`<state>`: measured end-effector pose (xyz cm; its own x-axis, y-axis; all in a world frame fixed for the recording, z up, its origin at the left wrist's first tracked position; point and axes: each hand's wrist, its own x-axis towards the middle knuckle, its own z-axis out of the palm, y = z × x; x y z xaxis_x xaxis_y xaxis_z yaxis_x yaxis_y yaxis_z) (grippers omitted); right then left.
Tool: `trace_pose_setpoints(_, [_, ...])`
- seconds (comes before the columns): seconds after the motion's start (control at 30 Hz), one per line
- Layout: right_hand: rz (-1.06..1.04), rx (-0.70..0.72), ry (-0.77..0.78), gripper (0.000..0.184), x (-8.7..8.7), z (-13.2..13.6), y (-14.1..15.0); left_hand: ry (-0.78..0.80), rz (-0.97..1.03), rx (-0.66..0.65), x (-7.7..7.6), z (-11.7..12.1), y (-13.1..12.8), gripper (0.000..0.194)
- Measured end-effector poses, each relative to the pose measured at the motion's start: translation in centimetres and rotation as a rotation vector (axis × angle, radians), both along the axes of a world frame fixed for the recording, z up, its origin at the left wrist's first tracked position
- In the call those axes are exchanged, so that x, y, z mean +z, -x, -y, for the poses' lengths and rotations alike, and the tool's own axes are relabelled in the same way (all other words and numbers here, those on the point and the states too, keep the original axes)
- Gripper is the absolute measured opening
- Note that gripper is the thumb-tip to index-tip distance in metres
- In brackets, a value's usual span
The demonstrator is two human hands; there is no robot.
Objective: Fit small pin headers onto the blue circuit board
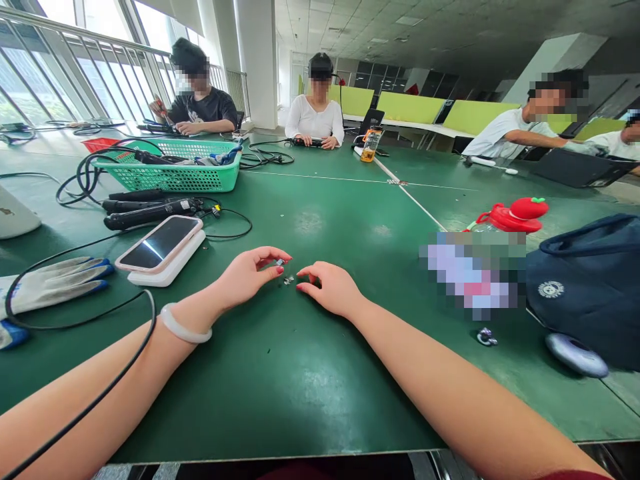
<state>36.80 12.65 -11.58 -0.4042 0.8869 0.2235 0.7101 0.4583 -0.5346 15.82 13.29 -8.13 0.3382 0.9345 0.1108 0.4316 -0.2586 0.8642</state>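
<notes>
My left hand (250,275) pinches a small shiny metal piece (280,263) between thumb and fingertips, just above the green table (280,373). What kind of piece it is, I cannot make out. A few tiny silvery parts (289,281) lie on the table between my two hands. To their right, my right hand (331,287) rests with curled fingers, a gap between thumb and forefinger and nothing visible in it. A pale bangle (184,327) circles my left wrist, and a black cable crosses over that forearm.
Left of my hands lie a phone (161,244) on a white box, work gloves (60,283) and black tools (150,212). Behind them stands a green basket (175,177). A dark blue bag (590,293) and red-lidded bottle (515,215) are at right. Several people sit around the table.
</notes>
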Motion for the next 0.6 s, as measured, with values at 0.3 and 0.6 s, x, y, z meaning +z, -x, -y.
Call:
trace_pose_setpoints(0.3, [0.041,0.029,-0.01,0.016,0.0,-0.1,0.1,-0.014,-0.18,0.011,-0.7,0.6,-0.4,0.028])
trace_pose_setpoints(0.6, [0.054,0.102,-0.097,0.016,-0.2,0.3,1.0,-0.071,-0.227,0.006,-1.6,0.2,-0.2,0.029])
